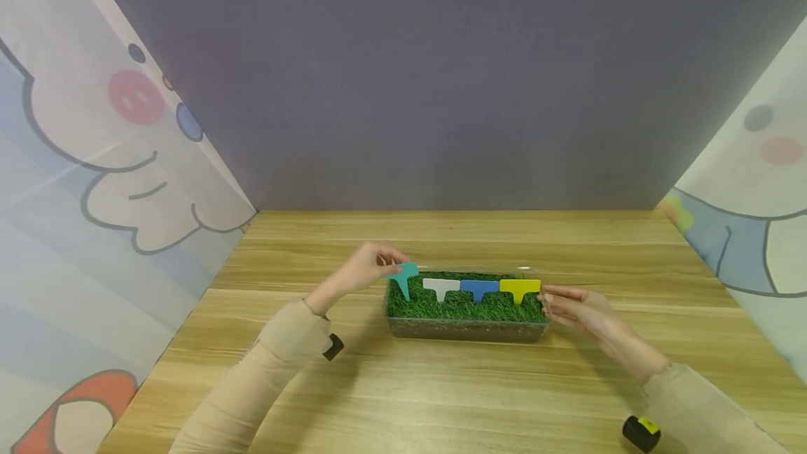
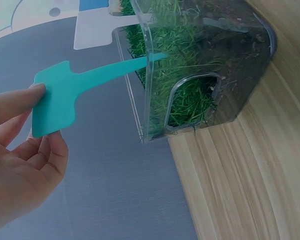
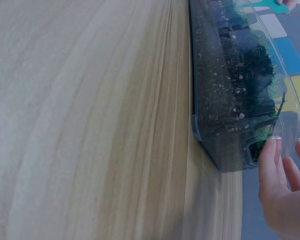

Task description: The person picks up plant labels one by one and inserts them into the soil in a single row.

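My left hand (image 1: pixel 372 265) pinches the wide head of a teal T-shaped plant label (image 2: pixel 55 100) between thumb and fingers. The label's pointed stem reaches down into the grass at the left end of a clear planter box (image 1: pixel 466 330). White (image 1: pixel 441 285), blue (image 1: pixel 480 287) and yellow (image 1: pixel 520 287) plant labels stand in a row in the grass (image 1: pixel 466 308). At the box's right end, my right hand (image 1: pixel 583 310) holds the end wall, fingertips (image 3: pixel 270 147) at the handle cutout.
The box sits on a wooden table (image 1: pixel 466 398) with a grey panel (image 1: pixel 466 90) behind it. Cartoon-printed sheets (image 1: pixel 82 230) flank both sides. Dark soil (image 3: pixel 220 75) shows through the box wall.
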The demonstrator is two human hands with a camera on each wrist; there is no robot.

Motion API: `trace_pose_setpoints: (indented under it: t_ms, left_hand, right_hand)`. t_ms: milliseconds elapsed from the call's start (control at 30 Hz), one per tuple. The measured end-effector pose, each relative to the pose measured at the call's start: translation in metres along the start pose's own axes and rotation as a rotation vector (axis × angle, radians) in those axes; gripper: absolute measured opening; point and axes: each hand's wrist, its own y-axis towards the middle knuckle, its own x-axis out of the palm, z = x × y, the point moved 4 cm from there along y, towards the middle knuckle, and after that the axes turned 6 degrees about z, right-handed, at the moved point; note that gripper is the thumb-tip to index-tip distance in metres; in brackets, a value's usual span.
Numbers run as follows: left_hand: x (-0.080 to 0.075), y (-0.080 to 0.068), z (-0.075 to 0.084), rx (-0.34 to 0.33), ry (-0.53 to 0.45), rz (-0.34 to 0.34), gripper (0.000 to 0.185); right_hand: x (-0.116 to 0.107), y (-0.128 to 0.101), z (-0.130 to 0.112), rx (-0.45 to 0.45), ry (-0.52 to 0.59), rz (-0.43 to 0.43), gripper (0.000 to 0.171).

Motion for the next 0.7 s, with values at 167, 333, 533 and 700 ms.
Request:
trace_pose_setpoints:
  t_ms: [167,333,533,700]
  left_hand:
    - [0.003,0.000,-0.001,0.000,0.002,-0.015,0.018]
    - [0.005,0.001,-0.004,0.012,-0.002,-0.011,0.018]
    - [0.008,0.001,-0.005,0.034,0.024,-0.005,0.017]
    - [0.013,0.000,-0.005,0.032,0.059,-0.029,0.016]
  right_hand:
    - [0.000,0.000,0.000,-0.005,-0.004,0.000,0.044]
    - [0.000,0.000,0.001,-0.014,-0.008,-0.007,0.033]
    - [0.000,0.000,0.001,-0.015,0.015,-0.017,0.020]
    - [0.000,0.000,0.001,-0.013,0.007,-0.017,0.027]
